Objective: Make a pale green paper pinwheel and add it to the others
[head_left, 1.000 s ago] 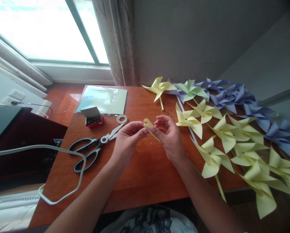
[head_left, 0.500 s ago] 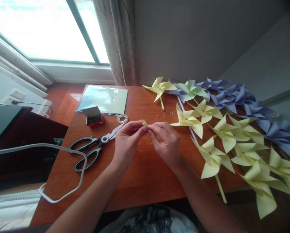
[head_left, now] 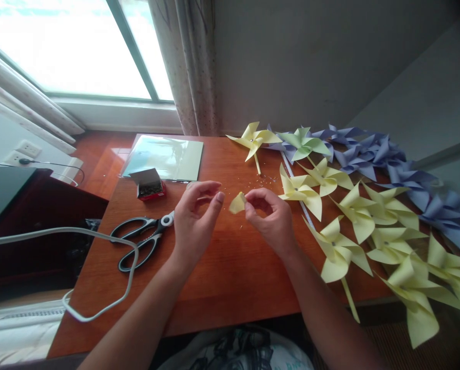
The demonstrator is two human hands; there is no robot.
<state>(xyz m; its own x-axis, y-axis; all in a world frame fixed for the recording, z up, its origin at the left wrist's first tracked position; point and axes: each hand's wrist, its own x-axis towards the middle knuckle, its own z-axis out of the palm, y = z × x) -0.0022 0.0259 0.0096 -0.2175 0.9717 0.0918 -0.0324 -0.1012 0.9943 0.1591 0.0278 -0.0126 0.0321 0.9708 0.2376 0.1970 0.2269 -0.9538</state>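
Note:
My right hand (head_left: 270,221) pinches a small yellow paper piece (head_left: 237,203) between thumb and forefinger above the middle of the wooden table (head_left: 222,277). My left hand (head_left: 193,221) hovers just left of the piece, fingers curled and apart, holding nothing. Black-handled scissors (head_left: 143,241) lie on the table left of my left hand.
Several yellow pinwheels (head_left: 353,216), a green one (head_left: 302,144) and several purple ones (head_left: 372,151) cover the table's right side. A small open box of pins (head_left: 149,184), a plastic sleeve of paper (head_left: 164,156) and a white cable (head_left: 99,241) sit at the left. Tiny scraps dot the table near the centre.
Both hands were pinching the yellow piece together; now my left hand has let go and drawn left, and the right hand alone holds the piece.

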